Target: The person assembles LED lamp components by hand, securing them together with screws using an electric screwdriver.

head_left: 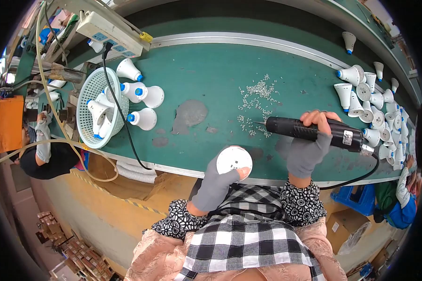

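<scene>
My left hand [215, 182], in a grey fingerless glove, holds a white lamp housing [234, 160] with its round face up, near the table's front edge. Wrapped round a black electric screwdriver [293, 128] is my right hand [315, 140], also gloved. The screwdriver lies nearly level, its thin tip pointing left over small scattered screws [262, 90] on the green table [197, 65]. The tip is apart from the housing. A black cable leaves the tool's right end.
A pale green basket [83, 117] with white housings stands at left, several more housings [146, 119] beside it. Many housings [380, 117] crowd the right end. A power strip [109, 35] hangs upper left, its black cord crossing the basket. Other people [44, 159] are at both sides.
</scene>
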Motion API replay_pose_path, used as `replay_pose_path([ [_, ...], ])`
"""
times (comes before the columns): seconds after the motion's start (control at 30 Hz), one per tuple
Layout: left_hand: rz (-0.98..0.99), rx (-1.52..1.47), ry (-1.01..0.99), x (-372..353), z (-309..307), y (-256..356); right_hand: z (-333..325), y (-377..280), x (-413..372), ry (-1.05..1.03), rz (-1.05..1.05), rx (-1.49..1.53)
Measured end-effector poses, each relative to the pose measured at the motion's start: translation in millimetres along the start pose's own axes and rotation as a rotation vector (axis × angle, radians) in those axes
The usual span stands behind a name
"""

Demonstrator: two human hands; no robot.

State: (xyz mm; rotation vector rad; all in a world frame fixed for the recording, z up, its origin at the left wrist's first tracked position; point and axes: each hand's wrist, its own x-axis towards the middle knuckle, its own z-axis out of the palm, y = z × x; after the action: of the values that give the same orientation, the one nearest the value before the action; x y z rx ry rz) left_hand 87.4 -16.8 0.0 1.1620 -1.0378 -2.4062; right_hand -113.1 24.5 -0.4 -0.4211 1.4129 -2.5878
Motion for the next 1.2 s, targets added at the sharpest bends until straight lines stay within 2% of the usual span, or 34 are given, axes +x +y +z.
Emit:
replay_pose_path([
  [0.1, -0.015, -0.013, 0.023, 0.8, -3.2, -0.1, 4.7, 10.2, -0.7, 0.051, 0.001, 0.002],
  [0.5, -0.032, -0.037, 0.070, 6.1, -8.0, 2.0, -0.5, 21.4, -1.9, 0.035, -0.060, -0.141],
  [0.6, 0.183, 0.337, 0.008, 11.4, -9.8, 5.2, 3.1, 6.1, 1.0, 0.040, -0.012, -0.067],
  [0.7, 0.573, 0.940, 0.005, 18.0, -4.6, 15.4, 2.3, -10.7, 3.6, 0.036, 0.034, 0.035],
  [0.8, 0.636, 1.091, -0.069, 23.2, 3.9, 26.5, -2.6, -31.0, 4.4, 0.025, 0.095, 0.105],
  [0.9, 0.613, 1.072, -0.124, 22.5, 12.2, 31.6, -3.4, -44.6, 4.3, 0.041, 0.121, 0.153],
  [1.2, 0.733, 1.105, -0.114, 24.2, 19.0, 23.1, -5.2, -59.6, 2.8, 0.028, 0.164, 0.257],
])
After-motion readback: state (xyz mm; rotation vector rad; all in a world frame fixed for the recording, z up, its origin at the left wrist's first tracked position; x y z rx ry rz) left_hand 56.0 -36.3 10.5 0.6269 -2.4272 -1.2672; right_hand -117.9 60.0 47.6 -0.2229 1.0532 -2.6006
